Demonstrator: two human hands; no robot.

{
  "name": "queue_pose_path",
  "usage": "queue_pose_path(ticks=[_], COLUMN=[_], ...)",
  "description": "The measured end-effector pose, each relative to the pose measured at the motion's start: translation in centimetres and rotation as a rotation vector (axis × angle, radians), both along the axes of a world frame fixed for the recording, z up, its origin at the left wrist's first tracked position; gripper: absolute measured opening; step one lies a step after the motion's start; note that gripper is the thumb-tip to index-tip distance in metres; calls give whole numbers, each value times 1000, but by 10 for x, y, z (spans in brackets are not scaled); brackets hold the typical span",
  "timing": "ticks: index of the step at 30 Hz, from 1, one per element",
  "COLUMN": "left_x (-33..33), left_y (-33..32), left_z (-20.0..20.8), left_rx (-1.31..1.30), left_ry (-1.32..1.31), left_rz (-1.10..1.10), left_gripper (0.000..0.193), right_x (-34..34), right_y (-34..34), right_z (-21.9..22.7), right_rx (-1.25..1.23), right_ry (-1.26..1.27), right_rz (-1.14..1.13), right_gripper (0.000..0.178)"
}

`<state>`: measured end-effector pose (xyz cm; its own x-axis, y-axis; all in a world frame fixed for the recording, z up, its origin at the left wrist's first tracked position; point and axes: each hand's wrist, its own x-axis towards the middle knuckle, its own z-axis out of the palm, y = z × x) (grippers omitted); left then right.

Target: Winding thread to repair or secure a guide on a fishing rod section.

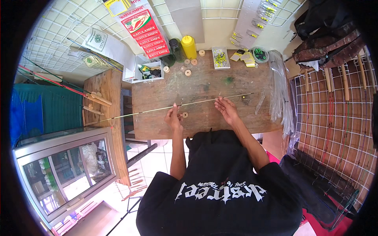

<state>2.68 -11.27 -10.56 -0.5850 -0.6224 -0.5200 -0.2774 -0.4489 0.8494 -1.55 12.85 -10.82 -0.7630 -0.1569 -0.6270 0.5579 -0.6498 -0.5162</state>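
A thin pale yellow-green fishing rod (151,111) with dark bands lies slantwise across the workbench, its right end higher in view. My left hand (173,118) pinches it near the middle, fingers closed. Further right, my right hand (226,110) has its fingertips together on the rod; the exact grip is partly hidden. Beside my left hand a small thread spool (185,115) stands on the wood. A tiny yellow-green bead (243,96) lies just under the rod's right part.
Along the bench's (208,122) back stand a white box (143,80), a yellow squeeze bottle (188,48), several spools (188,72) and a tray of small yellow items (221,59). Clear plastic sleeves (277,90) drape over the right side. A glass cabinet (67,169) is at left.
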Motion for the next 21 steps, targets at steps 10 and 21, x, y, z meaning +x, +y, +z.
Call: queue_pose_path(ticks=[10,21], left_x=[5,0], left_y=[-18,-29], left_z=[-6,-3], left_rx=[-168,-178], left_ry=[67,75], left_rz=[-27,44], left_gripper=[30,27], right_x=[-2,-1], right_y=[3,4], right_z=[-1,0], right_rx=[27,20], right_ry=[0,11], right_rz=[-26,-40], right_gripper=[17,17])
